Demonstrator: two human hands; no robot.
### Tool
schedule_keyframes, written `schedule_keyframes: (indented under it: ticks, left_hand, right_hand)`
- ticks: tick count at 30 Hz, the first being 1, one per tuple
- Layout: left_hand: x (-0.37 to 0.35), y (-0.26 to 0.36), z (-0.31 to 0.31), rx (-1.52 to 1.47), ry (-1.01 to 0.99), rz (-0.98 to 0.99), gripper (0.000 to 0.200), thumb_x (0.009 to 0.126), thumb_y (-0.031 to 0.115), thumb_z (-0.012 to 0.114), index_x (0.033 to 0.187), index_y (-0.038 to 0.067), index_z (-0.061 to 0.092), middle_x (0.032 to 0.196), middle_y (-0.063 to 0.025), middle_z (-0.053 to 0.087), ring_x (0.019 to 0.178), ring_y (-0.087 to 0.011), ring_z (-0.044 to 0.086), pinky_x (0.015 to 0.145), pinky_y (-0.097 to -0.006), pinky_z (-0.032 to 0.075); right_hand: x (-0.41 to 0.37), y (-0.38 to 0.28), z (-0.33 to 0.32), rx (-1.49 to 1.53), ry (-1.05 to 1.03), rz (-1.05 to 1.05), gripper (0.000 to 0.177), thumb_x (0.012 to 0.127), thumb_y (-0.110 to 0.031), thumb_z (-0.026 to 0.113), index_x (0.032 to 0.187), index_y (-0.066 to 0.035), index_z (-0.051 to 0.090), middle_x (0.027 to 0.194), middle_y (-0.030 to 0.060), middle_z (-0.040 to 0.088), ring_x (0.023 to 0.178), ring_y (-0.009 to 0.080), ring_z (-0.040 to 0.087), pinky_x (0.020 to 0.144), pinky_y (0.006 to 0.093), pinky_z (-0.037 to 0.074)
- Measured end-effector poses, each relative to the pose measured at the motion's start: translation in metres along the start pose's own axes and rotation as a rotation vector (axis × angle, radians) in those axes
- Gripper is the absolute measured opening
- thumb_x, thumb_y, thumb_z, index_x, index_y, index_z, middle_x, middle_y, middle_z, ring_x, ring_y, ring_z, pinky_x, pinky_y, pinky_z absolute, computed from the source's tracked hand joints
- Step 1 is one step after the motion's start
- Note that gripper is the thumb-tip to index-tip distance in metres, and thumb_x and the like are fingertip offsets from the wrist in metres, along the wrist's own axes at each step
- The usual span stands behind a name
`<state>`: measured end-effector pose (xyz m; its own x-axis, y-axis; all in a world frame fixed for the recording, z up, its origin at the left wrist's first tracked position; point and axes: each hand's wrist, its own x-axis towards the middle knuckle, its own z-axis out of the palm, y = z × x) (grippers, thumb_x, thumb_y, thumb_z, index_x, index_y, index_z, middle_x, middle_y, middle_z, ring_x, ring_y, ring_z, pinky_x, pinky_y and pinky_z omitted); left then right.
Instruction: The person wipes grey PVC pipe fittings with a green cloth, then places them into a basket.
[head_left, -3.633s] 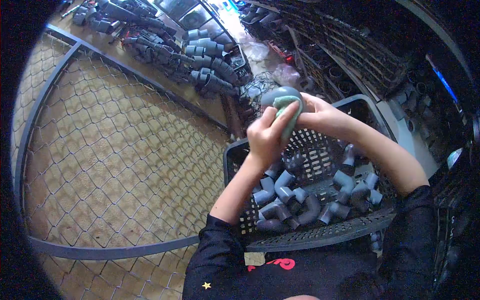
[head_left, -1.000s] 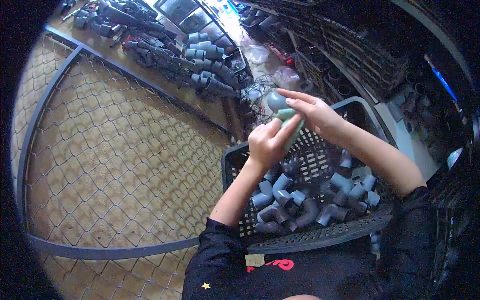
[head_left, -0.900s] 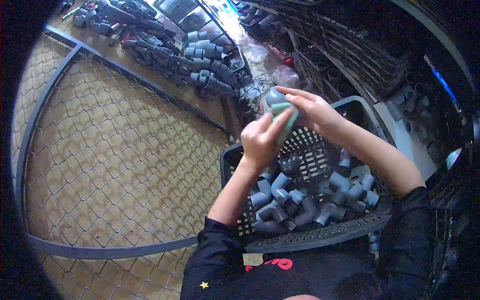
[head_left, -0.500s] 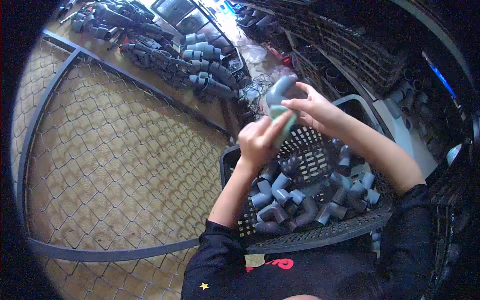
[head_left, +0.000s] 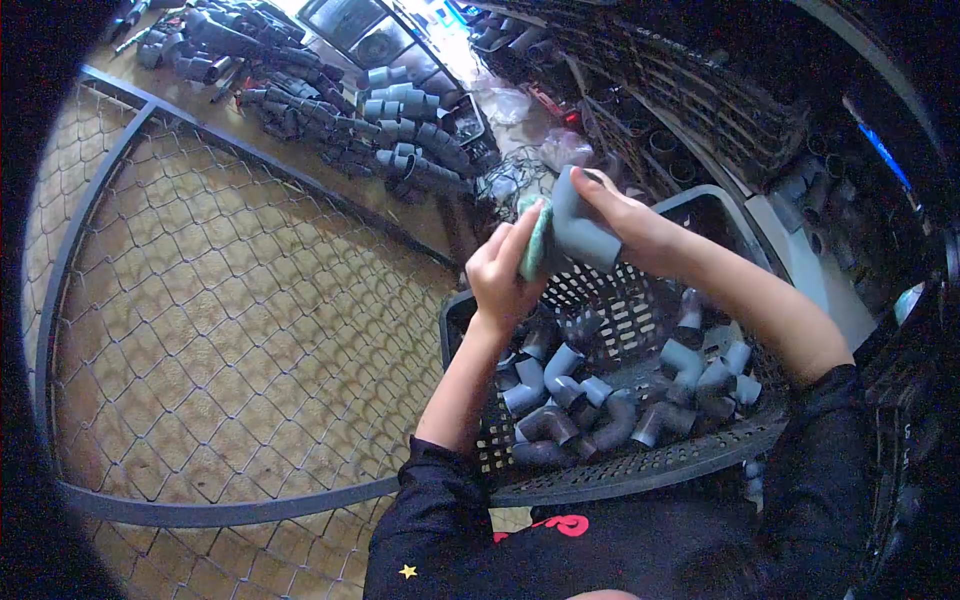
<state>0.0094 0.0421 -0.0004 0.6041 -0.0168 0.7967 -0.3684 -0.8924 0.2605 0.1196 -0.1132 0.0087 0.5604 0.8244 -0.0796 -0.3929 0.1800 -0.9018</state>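
A grey elbow pipe fitting (head_left: pixel 583 232) is gripped by my right hand (head_left: pixel 635 228), with the thumb on its upper end. Just left of it, my left hand (head_left: pixel 503 275) pinches a green cloth or pad (head_left: pixel 535 238), which stands upright beside the fitting with a small gap between them. Both hands are above a black perforated basket (head_left: pixel 640 478). Inside the basket lie several grey elbow fittings (head_left: pixel 562 372), some of them dusty and dark.
A chain-link mesh panel (head_left: pixel 250 320) in a metal frame fills the left side. Piles of grey pipe fittings (head_left: pixel 405 105) lie beyond it. Dark stacked crates (head_left: pixel 700 90) stand at the upper right, with more fittings behind my right arm.
The fitting has been turned in my right hand, so its lower end now points down and right. My left hand and the green cloth have moved left, away from the fitting.
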Motion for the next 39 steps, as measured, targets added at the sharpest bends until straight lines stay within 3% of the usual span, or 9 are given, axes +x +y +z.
schedule_keyframes:
  ticks: [2, 5, 10, 13, 15, 21, 28, 36, 39]
  left_hand:
    - [-0.001, 0.005, 0.007, -0.101, 0.059, 0.091, 0.041, 0.077, 0.005, 0.064, 0.119, 0.003, 0.064, 0.090, -0.0171, 0.068, 0.067, -0.0290, 0.063, 0.061, -0.0348, 0.052]
    - [-0.003, 0.023, -0.003, 0.059, -0.310, 0.205, 0.043, 0.075, 0.010, 0.068, 0.117, 0.006, 0.066, 0.081, -0.0117, 0.066, 0.060, -0.0251, 0.060, 0.054, -0.0359, 0.048]
    - [0.000, 0.006, 0.003, 0.004, -0.161, 0.035, 0.048, 0.075, 0.012, 0.066, 0.123, 0.005, 0.063, 0.088, -0.0147, 0.068, 0.067, -0.0295, 0.064, 0.060, -0.0381, 0.051]
    - [-0.007, 0.003, 0.013, -0.072, -0.040, 0.066, 0.054, 0.068, 0.005, 0.070, 0.121, 0.012, 0.065, 0.081, -0.0108, 0.065, 0.063, -0.0301, 0.064, 0.056, -0.0375, 0.051]
    - [-0.012, 0.019, 0.011, -0.039, -0.263, 0.131, 0.043, 0.073, 0.009, 0.065, 0.116, 0.006, 0.068, 0.084, -0.0111, 0.067, 0.062, -0.0251, 0.063, 0.055, -0.0355, 0.050]
    - [-0.006, 0.020, 0.008, 0.098, -0.153, 0.318, 0.045, 0.069, 0.016, 0.071, 0.114, 0.012, 0.070, 0.065, -0.0008, 0.054, 0.051, -0.0167, 0.052, 0.046, -0.0316, 0.039]
    - [-0.002, 0.008, 0.009, -0.029, 0.023, 0.035, 0.046, 0.075, 0.006, 0.066, 0.120, 0.007, 0.066, 0.069, -0.0101, 0.056, 0.055, -0.0250, 0.056, 0.052, -0.0355, 0.046]
    - [-0.009, 0.014, 0.008, -0.239, -0.065, -0.011, 0.036, 0.088, 0.010, 0.058, 0.121, -0.005, 0.059, 0.106, -0.0217, 0.067, 0.086, -0.0320, 0.068, 0.077, -0.0357, 0.052]
    - [-0.013, 0.019, 0.009, -0.251, -0.090, -0.026, 0.035, 0.089, 0.007, 0.055, 0.121, -0.007, 0.058, 0.106, -0.0233, 0.067, 0.081, -0.0319, 0.067, 0.074, -0.0379, 0.053]
  right_hand:
    - [0.001, -0.001, -0.002, -0.018, -0.012, -0.015, 0.073, 0.093, -0.063, 0.049, 0.136, -0.006, 0.034, 0.116, 0.0099, 0.055, 0.099, 0.0173, 0.061, 0.088, 0.0315, 0.048]
    - [0.008, -0.001, -0.010, -0.039, -0.092, 0.003, 0.071, 0.095, -0.062, 0.047, 0.136, -0.005, 0.034, 0.121, 0.0115, 0.052, 0.109, 0.0175, 0.056, 0.094, 0.0326, 0.045]
    - [0.010, 0.004, -0.005, -0.162, 0.116, -0.083, 0.067, 0.097, -0.063, 0.040, 0.133, -0.007, 0.038, 0.117, 0.0098, 0.054, 0.113, 0.0175, 0.052, 0.100, 0.0358, 0.040]
    - [0.005, -0.003, -0.001, 0.137, 0.052, 0.026, 0.053, 0.098, -0.062, 0.036, 0.121, -0.015, 0.049, 0.099, 0.0026, 0.061, 0.092, 0.0160, 0.061, 0.084, 0.0305, 0.049]
    - [0.005, -0.006, -0.001, 0.102, 0.006, -0.002, 0.066, 0.095, -0.070, 0.031, 0.108, -0.011, 0.058, 0.096, 0.0076, 0.065, 0.089, 0.0169, 0.064, 0.082, 0.0323, 0.051]
    - [0.003, -0.013, -0.007, -0.024, -0.085, 0.046, 0.079, 0.090, -0.077, 0.029, 0.095, -0.007, 0.065, 0.089, 0.0128, 0.069, 0.081, 0.0197, 0.068, 0.079, 0.0321, 0.053]
    - [0.005, -0.002, -0.015, -0.314, -0.051, 0.043, 0.080, 0.094, -0.073, 0.030, 0.118, -0.004, 0.062, 0.112, 0.0071, 0.063, 0.095, 0.0155, 0.056, 0.094, 0.0301, 0.041]
    - [-0.004, -0.011, -0.007, -0.201, 0.056, -0.014, 0.075, 0.097, -0.066, 0.032, 0.096, 0.000, 0.068, 0.086, 0.0045, 0.065, 0.076, 0.0155, 0.055, 0.079, 0.0302, 0.044]
    - [-0.002, -0.011, -0.011, -0.225, 0.035, 0.022, 0.070, 0.097, -0.064, 0.037, 0.089, -0.003, 0.069, 0.082, 0.0029, 0.064, 0.075, 0.0124, 0.055, 0.076, 0.0287, 0.045]
